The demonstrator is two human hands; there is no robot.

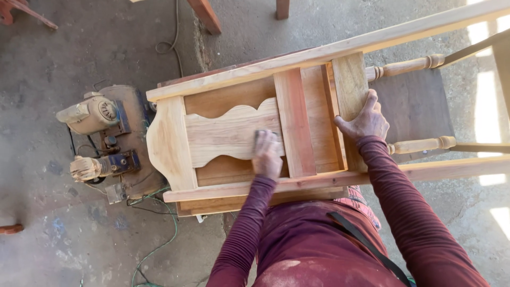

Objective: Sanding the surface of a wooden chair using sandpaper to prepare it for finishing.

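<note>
Bare floor (64, 223) left; machine (103, 141) nearby.

Chair frame (340, 58) legs cut off rt edge

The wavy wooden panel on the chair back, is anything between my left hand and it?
Only the small sanding pad, gripped under the left hand and pressed flat on the wavy panel. Nothing else visible intervenes. The right hand rests apart on the lighter cross rail, beyond the reddish slat.

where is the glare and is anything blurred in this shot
Head view: sunlight blows out white patches on the grey concrete floor at the right edge; the pale wooden chair frame is evenly lit and sharp; the left hand on it looks slightly motion-blurred, the right hand crisp.
</note>
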